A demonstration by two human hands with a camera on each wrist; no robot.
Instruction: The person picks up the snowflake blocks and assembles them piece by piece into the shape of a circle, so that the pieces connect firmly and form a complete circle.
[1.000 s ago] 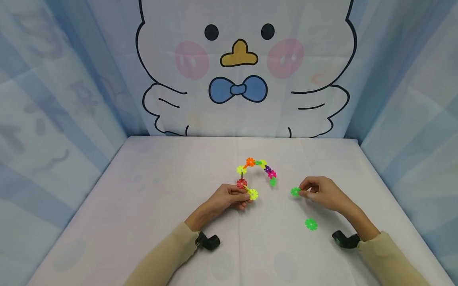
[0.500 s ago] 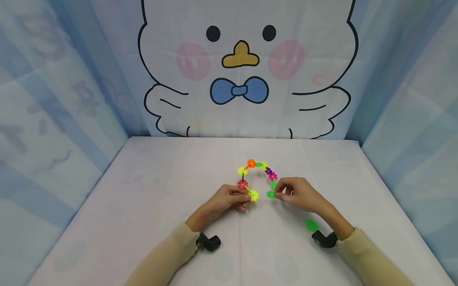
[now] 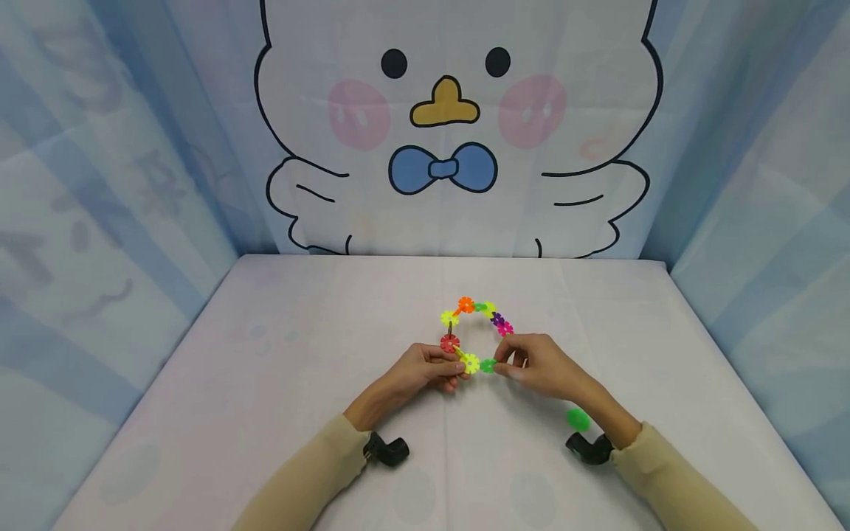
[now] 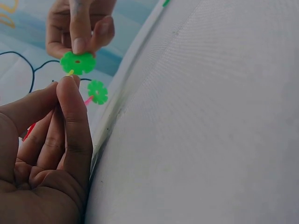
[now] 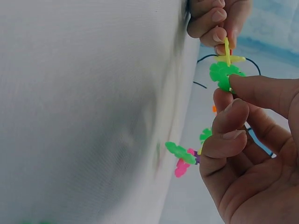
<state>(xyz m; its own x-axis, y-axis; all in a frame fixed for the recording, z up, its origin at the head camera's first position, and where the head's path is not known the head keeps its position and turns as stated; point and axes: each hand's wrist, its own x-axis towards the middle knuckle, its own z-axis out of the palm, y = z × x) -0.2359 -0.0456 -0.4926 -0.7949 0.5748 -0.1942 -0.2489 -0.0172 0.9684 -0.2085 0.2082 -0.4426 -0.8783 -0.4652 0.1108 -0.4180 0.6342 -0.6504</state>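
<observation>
My left hand pinches a yellow notched flower disc, the near end of a curved chain of interlocking plastic discs. Beside it in the chain is a red disc; yellow, orange, green, purple and pink discs follow round the arc. Between thumb and forefinger, my right hand holds a separate green disc with its edge right at the yellow one. The right wrist view shows a green disc at the chain's other end, which my right hand hides in the head view.
A loose green disc lies on the white tabletop near my right forearm. Dark wrist cameras sit at both cuffs. Behind the table hangs a curtain with a cartoon figure.
My right hand has brought the green disc leftward across the table to the yellow disc's edge. My left hand and the chain have stayed nearly still.
</observation>
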